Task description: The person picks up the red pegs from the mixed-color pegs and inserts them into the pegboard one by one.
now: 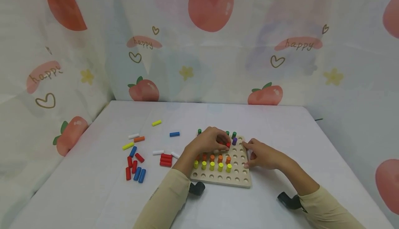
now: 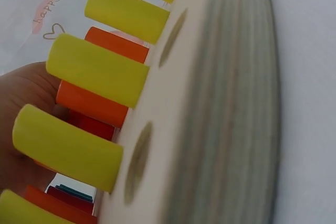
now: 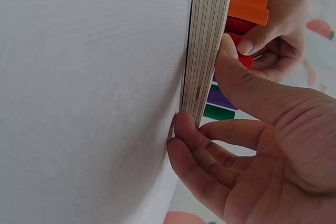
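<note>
My left hand (image 1: 209, 140) is over the wooden pegboard (image 1: 218, 179) and pinches a red peg (image 1: 228, 145) between thumb and fingers. In the right wrist view, that red peg (image 3: 245, 45) stands close to the board's face beside the orange pegs (image 3: 248, 6). My right hand (image 1: 265, 154) grips the board's right edge, thumb on the upper side and curled fingers along the side. Yellow pegs (image 1: 212, 166) fill part of a near row, with orange pegs (image 1: 220, 158) behind them. A purple peg (image 1: 235, 141) and green pegs (image 1: 234, 135) stand toward the far edge. My left hand hides part of the middle rows.
Loose pegs lie left of the board: several red pegs (image 1: 166, 160), blue pegs (image 1: 142, 175), white pegs (image 1: 158, 152), an orange peg (image 1: 139, 139) and yellow pegs (image 1: 128, 146). The white table (image 1: 93, 194) meets a printed curtain (image 1: 215, 70) at the back.
</note>
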Motion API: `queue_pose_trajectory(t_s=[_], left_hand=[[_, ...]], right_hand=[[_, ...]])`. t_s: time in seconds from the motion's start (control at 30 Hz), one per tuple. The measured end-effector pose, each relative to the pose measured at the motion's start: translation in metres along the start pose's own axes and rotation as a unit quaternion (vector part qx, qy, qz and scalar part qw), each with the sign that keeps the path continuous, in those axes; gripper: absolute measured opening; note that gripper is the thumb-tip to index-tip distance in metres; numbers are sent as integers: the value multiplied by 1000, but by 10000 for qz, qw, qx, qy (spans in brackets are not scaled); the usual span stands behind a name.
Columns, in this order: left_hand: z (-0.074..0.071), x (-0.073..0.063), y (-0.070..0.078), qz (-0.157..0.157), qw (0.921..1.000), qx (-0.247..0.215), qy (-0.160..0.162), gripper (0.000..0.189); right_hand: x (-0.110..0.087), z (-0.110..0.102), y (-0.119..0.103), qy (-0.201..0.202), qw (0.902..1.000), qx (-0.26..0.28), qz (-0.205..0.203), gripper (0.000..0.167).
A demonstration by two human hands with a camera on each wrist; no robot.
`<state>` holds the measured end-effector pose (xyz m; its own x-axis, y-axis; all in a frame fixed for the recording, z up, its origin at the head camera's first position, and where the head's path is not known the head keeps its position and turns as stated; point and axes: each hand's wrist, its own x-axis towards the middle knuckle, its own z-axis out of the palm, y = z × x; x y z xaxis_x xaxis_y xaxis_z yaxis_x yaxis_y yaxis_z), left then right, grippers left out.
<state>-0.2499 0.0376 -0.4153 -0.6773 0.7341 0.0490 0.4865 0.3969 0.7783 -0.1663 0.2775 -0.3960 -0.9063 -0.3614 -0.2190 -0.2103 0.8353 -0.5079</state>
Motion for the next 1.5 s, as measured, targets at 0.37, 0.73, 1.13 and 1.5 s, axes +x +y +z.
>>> queue_pose_trajectory(t_s=[0.37, 0.73, 1.13, 1.5], left_hand=[[-7, -3, 1, -7, 9998, 27, -208, 17], [-24, -17, -7, 85, 9990, 348, -278, 23], [-47, -44, -32, 86, 9992, 370, -83, 24], [-71, -77, -49, -146, 9995, 260, 124, 26]], right_hand=[[-1, 2, 1, 23, 10000, 4, -5, 89], [0, -1, 1, 38, 9999, -56, -75, 89], [1, 1, 2, 23, 10000, -22, -64, 89], [1, 0, 1, 26, 9999, -115, -113, 88]])
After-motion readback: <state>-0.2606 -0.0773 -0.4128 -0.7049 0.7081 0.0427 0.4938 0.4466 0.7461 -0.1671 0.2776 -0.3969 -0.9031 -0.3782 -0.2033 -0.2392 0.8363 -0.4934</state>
